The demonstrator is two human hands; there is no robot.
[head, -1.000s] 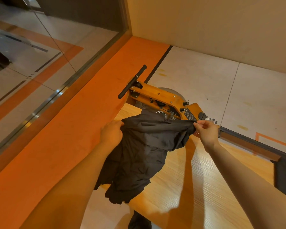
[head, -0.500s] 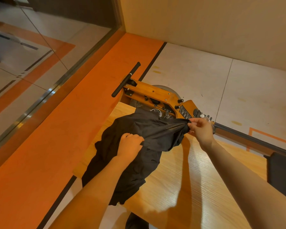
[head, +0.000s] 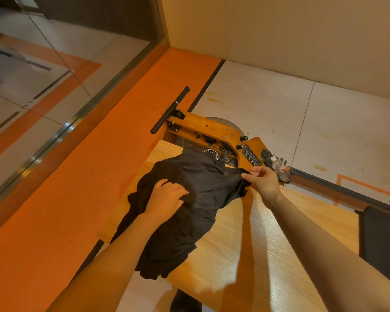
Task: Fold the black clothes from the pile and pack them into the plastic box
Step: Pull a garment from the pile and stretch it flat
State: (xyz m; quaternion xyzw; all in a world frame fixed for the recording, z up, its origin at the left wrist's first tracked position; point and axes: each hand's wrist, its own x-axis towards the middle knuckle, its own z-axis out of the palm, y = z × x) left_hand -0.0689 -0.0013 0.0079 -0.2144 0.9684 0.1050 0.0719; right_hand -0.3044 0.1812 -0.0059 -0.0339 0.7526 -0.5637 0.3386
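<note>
While the garment [head: 189, 212] lies crumpled along the tabletop's [head: 268, 255] left edge, its lower part hanging over the near-left corner, both hands work to spread it. Nearest, the left hand [head: 167, 198] presses flat on the cloth's middle, its grip open with fingers splayed, probably to pin the fabric so it cannot slide off. Farther along, the right hand [head: 262, 180] has its grip pinched narrow on a corner of the cloth near the far edge, likely pulling it taut against the pinned part. Beyond the far edge stands a wooden machine [head: 212, 134]. No box is in view.
</note>
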